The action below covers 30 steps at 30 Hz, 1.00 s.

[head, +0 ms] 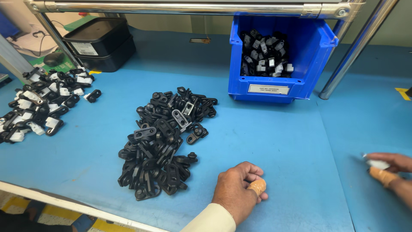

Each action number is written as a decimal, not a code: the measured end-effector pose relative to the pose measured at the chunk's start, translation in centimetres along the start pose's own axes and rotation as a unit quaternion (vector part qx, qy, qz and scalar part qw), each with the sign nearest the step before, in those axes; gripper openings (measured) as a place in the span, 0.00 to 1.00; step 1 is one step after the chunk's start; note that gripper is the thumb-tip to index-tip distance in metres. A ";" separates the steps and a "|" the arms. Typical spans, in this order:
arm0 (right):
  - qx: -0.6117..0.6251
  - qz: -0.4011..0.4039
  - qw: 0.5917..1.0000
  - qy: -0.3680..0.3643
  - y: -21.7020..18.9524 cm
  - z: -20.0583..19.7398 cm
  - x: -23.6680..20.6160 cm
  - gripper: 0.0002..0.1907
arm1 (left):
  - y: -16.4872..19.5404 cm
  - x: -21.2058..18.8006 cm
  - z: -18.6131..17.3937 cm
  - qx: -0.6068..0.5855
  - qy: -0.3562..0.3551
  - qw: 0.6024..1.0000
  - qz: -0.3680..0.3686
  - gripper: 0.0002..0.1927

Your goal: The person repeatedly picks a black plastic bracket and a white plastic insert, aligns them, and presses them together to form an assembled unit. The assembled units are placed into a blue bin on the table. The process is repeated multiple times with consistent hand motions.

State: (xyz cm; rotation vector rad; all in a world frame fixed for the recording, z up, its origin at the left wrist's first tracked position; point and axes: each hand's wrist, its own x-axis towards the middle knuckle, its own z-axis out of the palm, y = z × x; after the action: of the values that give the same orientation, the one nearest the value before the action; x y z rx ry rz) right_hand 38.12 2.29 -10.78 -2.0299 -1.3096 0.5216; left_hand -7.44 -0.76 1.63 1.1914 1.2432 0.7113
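Left hand [240, 189] loosely curled, empty, beside heap of small black plastic clips [161, 148] | right hand [388, 167] pinching small white plastic piece [377, 163] | clips look light, stiff; grip by flat body

Right hand [392, 172] cut by right frame edge, blurred; small white piece [377, 163] in its fingers too smeared to identify; left hand [238, 191] curled, palm hidden; black-and-white parts pile [40, 103] clipped at left edge; bin [274, 88] top behind rail [180, 7].
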 end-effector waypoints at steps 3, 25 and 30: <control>0.042 0.089 0.993 -0.066 -0.7 -0.4 -2.2 0.22 | 0.0 0.1 -0.1 0.000 -0.002 1.000 -0.009 0.11; -0.151 -0.203 0.965 -0.073 -22.8 2.3 -11.0 0.12 | 7.7 2.0 -16.6 0.417 0.317 0.827 0.203 0.10; -0.181 -0.128 0.973 -0.069 -24.8 3.5 -12.1 0.13 | 9.4 4.6 -17.1 0.623 0.175 0.741 0.176 0.17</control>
State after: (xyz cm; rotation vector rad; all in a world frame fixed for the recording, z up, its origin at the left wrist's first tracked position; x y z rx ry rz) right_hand 14.79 -0.61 4.18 -2.0896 -1.8326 0.3268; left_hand -20.94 11.02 10.66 2.5330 1.9220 0.2816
